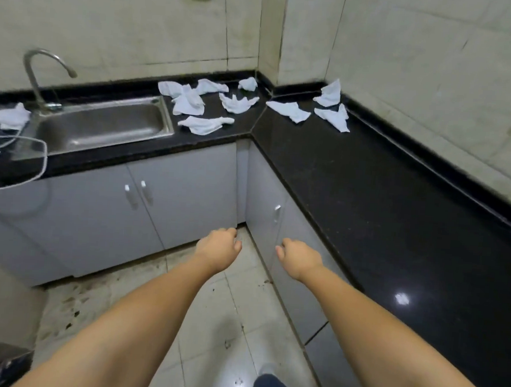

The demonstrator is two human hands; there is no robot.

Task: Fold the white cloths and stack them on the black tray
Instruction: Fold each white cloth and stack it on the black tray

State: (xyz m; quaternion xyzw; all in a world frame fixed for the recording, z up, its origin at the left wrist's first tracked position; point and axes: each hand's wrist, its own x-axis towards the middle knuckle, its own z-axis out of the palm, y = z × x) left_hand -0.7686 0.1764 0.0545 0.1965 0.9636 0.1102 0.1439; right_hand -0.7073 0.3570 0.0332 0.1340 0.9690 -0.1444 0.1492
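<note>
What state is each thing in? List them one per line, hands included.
Crumpled white cloths: unfolded, scattered on the black stone counter.
Steel sink: basin holds nothing.
Curved chrome tap: no water running.
Grey cabinet doors: closed.
Left hand: fingers loosely curled, holding nothing.
Right hand: fingers loosely curled, holding nothing.
Black tray: not in view.

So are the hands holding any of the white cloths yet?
No. The left hand and right hand hold nothing, fingers loosely curled above the floor. The crumpled white cloths all lie on the black stone countertop.
</note>
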